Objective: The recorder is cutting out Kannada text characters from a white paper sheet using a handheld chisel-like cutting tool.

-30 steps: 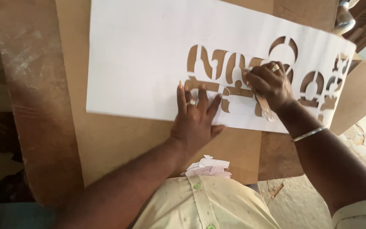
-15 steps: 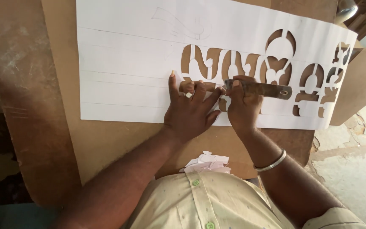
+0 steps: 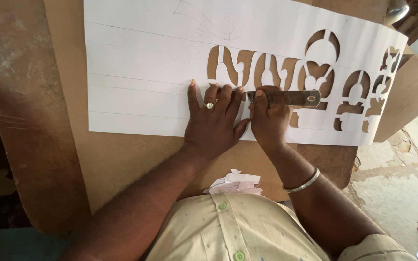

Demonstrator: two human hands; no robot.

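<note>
The paper stencil (image 3: 151, 72), a long white sheet with ruled pencil lines and curved shapes cut through it, lies flat on the brown desk (image 3: 122, 164), covering most of its far half. Nearest the person, just short of the stencil's near edge, a small heap of white paper scraps (image 3: 235, 182) sits at the desk's rim above the pale buttoned shirt. At that near edge the left hand (image 3: 216, 121) is spread flat, fingers wide and pressed onto the sheet just left of the cut shapes, a ring on one finger. Touching it on the right, the right hand (image 3: 267, 121), with a metal bangle on its wrist, is closed round the end of a flat metal blade (image 3: 286, 98) that lies level across the stencil.

A second ago that hand was farther right, among the cut-outs, with the tool tilted; it has since come in beside the left hand and the blade has turned level. This suggests work has shifted to the lower edges of the leftmost cut shapes. Beyond the hands, a faint pencil drawing (image 3: 209, 24) remains uncut near the stencil's far edge.
</note>
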